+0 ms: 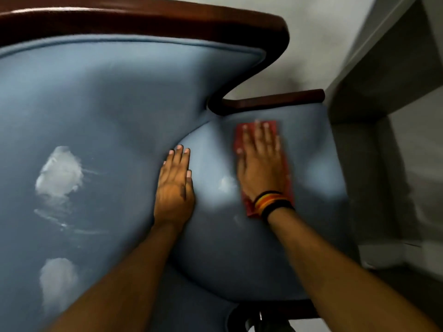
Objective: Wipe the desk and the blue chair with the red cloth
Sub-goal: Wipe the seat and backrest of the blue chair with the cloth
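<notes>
The blue chair (100, 111) fills most of the head view, its padded back on the left and its seat in the middle. White worn patches mark the back and the seat. My right hand (261, 161) lies flat, fingers spread, on the red cloth (286, 168), pressing it onto the seat near the right armrest. Striped bands circle that wrist. My left hand (175, 185) rests flat on the seat where it meets the back, holding nothing. The desk (383, 75) shows only as a grey edge at the right.
A dark wooden frame (167, 17) runs along the top of the chair back, and a wooden armrest (275, 101) borders the seat's far side. Pale floor (318, 44) lies beyond the chair. Grey desk panels stand close on the right.
</notes>
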{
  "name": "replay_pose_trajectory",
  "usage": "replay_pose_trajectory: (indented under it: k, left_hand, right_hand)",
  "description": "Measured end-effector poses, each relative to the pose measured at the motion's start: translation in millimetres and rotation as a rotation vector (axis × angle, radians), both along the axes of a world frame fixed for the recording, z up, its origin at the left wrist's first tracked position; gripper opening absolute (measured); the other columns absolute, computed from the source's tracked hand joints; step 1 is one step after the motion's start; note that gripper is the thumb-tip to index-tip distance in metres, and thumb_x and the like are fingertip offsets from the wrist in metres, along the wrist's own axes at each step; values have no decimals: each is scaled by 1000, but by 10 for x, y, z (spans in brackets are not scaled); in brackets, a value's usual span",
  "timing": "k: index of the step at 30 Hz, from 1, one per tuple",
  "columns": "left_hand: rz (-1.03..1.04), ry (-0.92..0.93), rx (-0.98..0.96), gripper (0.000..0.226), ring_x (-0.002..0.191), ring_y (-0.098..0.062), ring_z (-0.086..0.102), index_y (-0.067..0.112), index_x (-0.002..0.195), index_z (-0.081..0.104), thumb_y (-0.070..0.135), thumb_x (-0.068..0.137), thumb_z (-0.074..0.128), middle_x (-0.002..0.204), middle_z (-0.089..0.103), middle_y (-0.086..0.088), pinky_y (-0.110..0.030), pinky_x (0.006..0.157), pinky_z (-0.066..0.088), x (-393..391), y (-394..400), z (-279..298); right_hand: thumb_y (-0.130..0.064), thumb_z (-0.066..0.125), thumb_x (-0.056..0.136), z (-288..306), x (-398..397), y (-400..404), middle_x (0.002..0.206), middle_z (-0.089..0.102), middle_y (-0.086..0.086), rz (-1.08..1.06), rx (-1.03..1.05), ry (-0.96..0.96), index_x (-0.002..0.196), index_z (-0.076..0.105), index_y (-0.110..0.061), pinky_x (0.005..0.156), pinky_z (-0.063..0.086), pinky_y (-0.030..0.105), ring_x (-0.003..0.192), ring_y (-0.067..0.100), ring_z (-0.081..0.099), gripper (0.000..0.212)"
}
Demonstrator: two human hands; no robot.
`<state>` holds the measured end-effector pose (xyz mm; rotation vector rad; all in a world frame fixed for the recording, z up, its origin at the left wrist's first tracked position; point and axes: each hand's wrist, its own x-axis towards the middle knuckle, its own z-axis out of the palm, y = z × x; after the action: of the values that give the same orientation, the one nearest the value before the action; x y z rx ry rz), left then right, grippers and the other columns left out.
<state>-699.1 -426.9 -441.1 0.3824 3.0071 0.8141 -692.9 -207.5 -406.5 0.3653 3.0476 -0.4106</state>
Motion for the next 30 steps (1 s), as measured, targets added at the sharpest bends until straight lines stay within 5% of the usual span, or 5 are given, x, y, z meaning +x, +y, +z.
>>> replay_pose_trajectory:
  k: [7, 15, 19, 23, 30]
  left_hand:
    - [-12, -86, 45, 53, 164, -18, 16, 20, 164, 32, 23, 111, 33, 174, 27, 1, -45, 132, 22, -23, 7, 109]
    - [22, -96, 25, 55, 163, -17, 17, 20, 164, 33, 22, 109, 33, 174, 26, 1, -43, 132, 22, -18, 40, 76]
    - [24, -88, 30, 55, 163, -16, 16, 20, 163, 33, 23, 109, 33, 174, 26, 2, -38, 133, 18, -16, 33, 67]
    - [7, -92, 27, 54, 163, -19, 17, 18, 163, 33, 21, 109, 34, 174, 26, 0, -44, 132, 22, -25, 33, 102]
    - [20, -67, 68, 54, 163, -18, 18, 18, 163, 34, 21, 109, 34, 173, 28, 0, -46, 131, 24, -21, 18, 40]
  right_hand:
    - [-34, 52, 101, -5, 2172, -137, 168, 31, 7, 654, 58, -46, 162, 25, -27, 122, 30, 54, 161, 31, 12, 67]
    - [-39, 24, 106, -40, 1051, 1059, 173, 15, 13, -213, -20, -86, 163, 20, -17, 125, 22, 59, 160, 36, 11, 62]
    - [-40, 29, 107, 22, 367, 407, 172, 15, 13, -194, 84, -41, 164, 16, -21, 130, 14, 54, 160, 35, 14, 62]
    - [-40, 35, 105, 75, 1499, 51, 174, 9, 3, 300, 48, -165, 164, 15, -29, 129, 14, 53, 161, 30, 11, 63]
    - [-43, 21, 106, -22, 849, 1058, 172, 18, 15, -337, -72, -83, 164, 19, -20, 126, 22, 58, 159, 36, 17, 62]
